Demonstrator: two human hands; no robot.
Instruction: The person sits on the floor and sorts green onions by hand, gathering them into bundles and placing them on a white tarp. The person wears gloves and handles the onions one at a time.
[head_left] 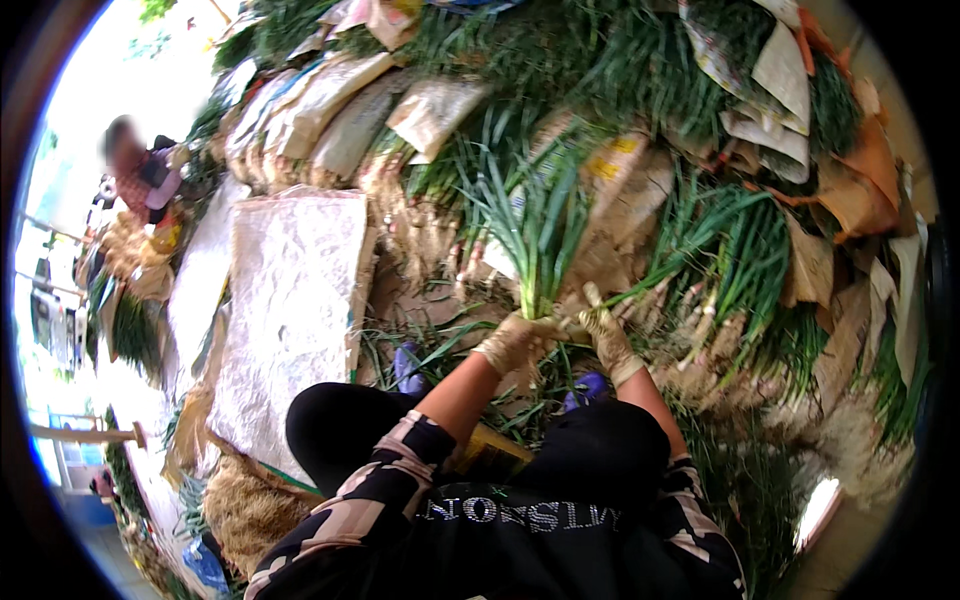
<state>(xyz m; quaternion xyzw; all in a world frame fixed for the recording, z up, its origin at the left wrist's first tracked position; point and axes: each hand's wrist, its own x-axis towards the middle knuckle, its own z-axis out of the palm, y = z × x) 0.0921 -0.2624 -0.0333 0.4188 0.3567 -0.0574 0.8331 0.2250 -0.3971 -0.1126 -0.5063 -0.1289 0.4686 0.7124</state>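
Green onion bunch [538, 245] is in the gloved left hand [518, 340], fingers [543, 328] wrapped round the lower stalks [535, 300]. Right hand [609, 340] is just beside it, honestly can't tell if those fingers grip anything.

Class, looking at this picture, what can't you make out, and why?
All in the head view:
- Lower stalks of the held green onions: covered by the left hand.
- Heels of the purple shoes: hidden by the legs.
- Whatever lies beneath the white sack: covered by it.
- Whether the co-worker holds anything: too small, blurred.
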